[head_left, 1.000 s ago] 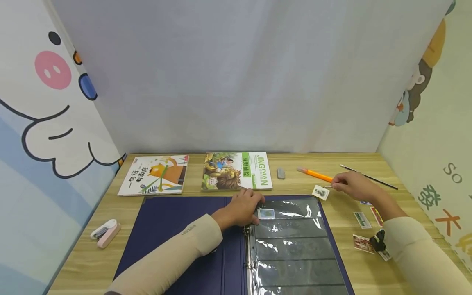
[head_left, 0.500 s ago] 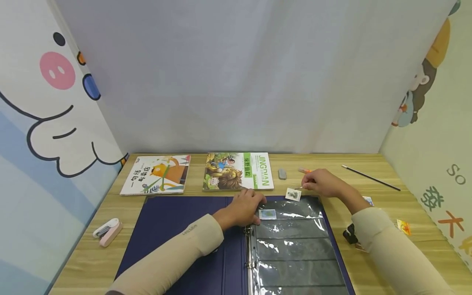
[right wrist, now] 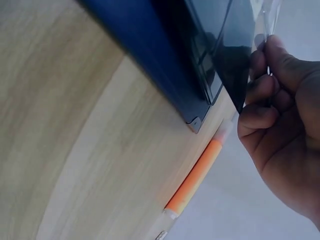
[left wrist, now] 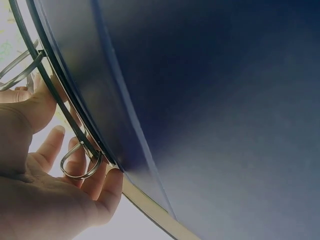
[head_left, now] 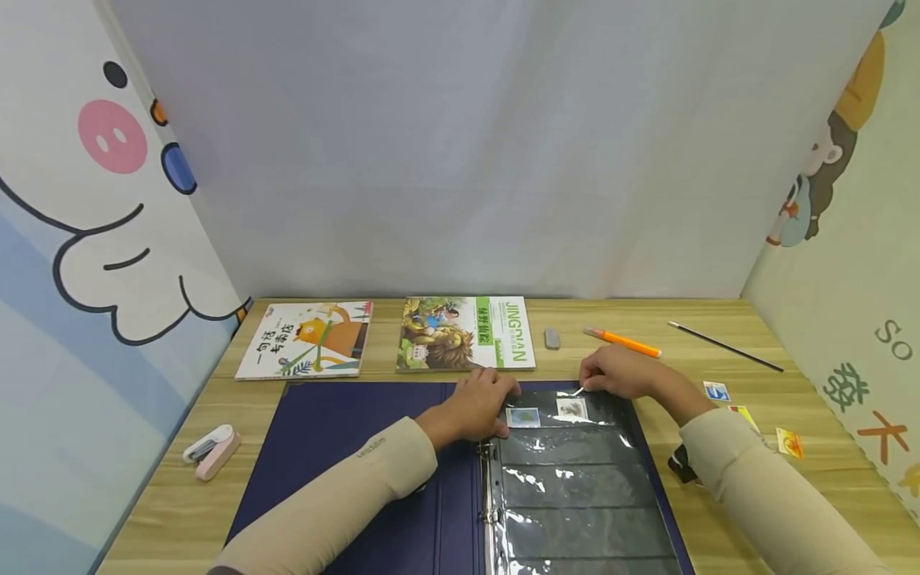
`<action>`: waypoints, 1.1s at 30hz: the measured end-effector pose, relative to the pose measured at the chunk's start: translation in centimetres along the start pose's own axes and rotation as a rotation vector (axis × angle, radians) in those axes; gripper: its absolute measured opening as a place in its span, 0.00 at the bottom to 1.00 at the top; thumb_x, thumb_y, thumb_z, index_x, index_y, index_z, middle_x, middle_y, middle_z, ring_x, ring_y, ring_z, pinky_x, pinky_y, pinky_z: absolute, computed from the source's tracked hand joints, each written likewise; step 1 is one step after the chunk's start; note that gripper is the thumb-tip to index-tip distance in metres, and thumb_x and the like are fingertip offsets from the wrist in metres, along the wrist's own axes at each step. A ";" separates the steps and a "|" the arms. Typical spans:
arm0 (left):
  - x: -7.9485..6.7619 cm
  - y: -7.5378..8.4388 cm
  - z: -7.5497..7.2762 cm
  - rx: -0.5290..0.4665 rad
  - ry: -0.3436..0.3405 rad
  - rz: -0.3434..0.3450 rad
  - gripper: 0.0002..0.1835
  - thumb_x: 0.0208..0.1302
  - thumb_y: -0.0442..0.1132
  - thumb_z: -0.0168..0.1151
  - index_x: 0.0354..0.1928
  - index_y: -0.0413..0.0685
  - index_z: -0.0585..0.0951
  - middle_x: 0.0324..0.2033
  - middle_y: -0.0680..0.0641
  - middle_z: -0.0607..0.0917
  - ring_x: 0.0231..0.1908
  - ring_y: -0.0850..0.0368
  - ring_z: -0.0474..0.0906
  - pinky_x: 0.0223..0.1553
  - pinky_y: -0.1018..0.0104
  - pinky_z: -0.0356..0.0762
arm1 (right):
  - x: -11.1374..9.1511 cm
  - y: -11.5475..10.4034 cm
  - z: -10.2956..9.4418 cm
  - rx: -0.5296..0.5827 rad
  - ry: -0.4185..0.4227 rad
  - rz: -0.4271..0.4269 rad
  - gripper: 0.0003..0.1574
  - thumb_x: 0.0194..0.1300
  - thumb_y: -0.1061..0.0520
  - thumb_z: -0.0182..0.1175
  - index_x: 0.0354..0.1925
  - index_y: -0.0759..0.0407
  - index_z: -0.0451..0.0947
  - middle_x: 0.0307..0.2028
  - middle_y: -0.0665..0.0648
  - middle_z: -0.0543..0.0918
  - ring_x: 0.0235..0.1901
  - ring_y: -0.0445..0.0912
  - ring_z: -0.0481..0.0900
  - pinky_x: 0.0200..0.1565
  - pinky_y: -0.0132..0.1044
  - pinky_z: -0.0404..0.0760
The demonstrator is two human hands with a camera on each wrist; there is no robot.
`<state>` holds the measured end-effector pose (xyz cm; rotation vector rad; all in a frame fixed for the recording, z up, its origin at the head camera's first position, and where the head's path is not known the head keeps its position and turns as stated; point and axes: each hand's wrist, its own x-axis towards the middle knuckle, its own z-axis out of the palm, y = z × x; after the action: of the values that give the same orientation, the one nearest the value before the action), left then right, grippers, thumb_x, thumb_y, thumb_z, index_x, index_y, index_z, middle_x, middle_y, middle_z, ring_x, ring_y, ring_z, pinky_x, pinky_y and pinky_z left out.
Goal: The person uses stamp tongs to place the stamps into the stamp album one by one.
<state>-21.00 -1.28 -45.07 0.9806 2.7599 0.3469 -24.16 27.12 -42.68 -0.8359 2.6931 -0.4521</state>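
Observation:
An open stamp album [head_left: 359,447] with a dark blue cover lies on the table, its right side showing a black page [head_left: 575,487] with clear pocket strips. My left hand [head_left: 477,406] rests at the top of the album beside the spine, its fingers near the metal rings [left wrist: 80,165] in the left wrist view. In the top strip, a blue stamp [head_left: 523,418] sits at the left. To its right, a pale stamp [head_left: 572,409] with a grey picture lies in the same strip. My right hand [head_left: 620,374] pinches slim metal tweezers [head_left: 578,391], their tips at the strip's upper edge.
Behind the album lie two picture books [head_left: 465,334], a grey eraser [head_left: 552,339], an orange pen [head_left: 624,343] and a thin black stick [head_left: 726,346]. Loose stamps [head_left: 788,442] and a black clip [head_left: 681,463] are at the right. A pink stapler [head_left: 213,452] is at the left.
My right hand has carried the pale stamp left from the table, over the album, and down into the top strip. My left hand has stayed in place.

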 end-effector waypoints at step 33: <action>-3.1 2.0 -1.6 0.094 -0.038 0.071 0.38 0.56 0.61 0.64 0.67 0.58 0.68 0.57 0.51 0.72 0.58 0.51 0.66 0.56 0.50 0.64 | -7.2 3.2 -2.4 0.055 0.138 0.117 0.09 0.69 0.55 0.55 0.44 0.52 0.81 0.37 0.52 0.85 0.31 0.39 0.76 0.33 0.32 0.73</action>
<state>-17.83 -2.03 -42.70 1.0977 2.7345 0.2078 -20.86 34.37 -40.45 -0.6495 2.8220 -0.5732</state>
